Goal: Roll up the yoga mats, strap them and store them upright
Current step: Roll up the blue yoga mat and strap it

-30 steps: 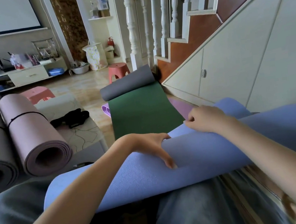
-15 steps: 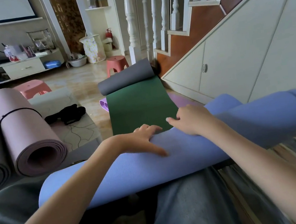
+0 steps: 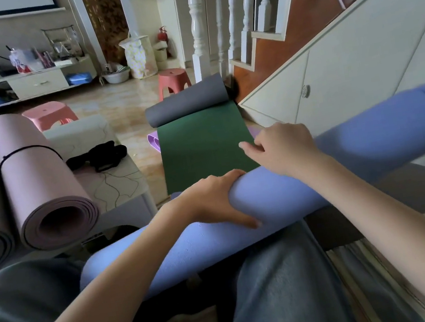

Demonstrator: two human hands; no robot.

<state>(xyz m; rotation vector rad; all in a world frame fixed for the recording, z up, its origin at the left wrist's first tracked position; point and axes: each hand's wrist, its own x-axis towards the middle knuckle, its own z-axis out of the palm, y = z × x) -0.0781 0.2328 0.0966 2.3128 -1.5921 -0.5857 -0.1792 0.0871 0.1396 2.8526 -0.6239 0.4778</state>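
**Operator:** Across the lap in the head view, I saw the long periwinkle-blue foam yoga mat roll (image 3: 281, 200) lying crosswise, its right end higher than a second before. The left hand (image 3: 212, 202) had shifted from flat fingers to a wrap over the roll's top, thumb below.

**Colleague:** And the right hand (image 3: 284, 146)?

**Operator:** It rested curled on the roll's far side; I couldn't tell whether it truly gripped. I judged the rolling finished and strapping next.

**Colleague:** Straps?

**Operator:** The black webbing straps (image 3: 99, 156) lay on the cushion, beside the pink strapped foam mat roll (image 3: 40, 188). The green flat mat (image 3: 203, 148) waited on the floor.
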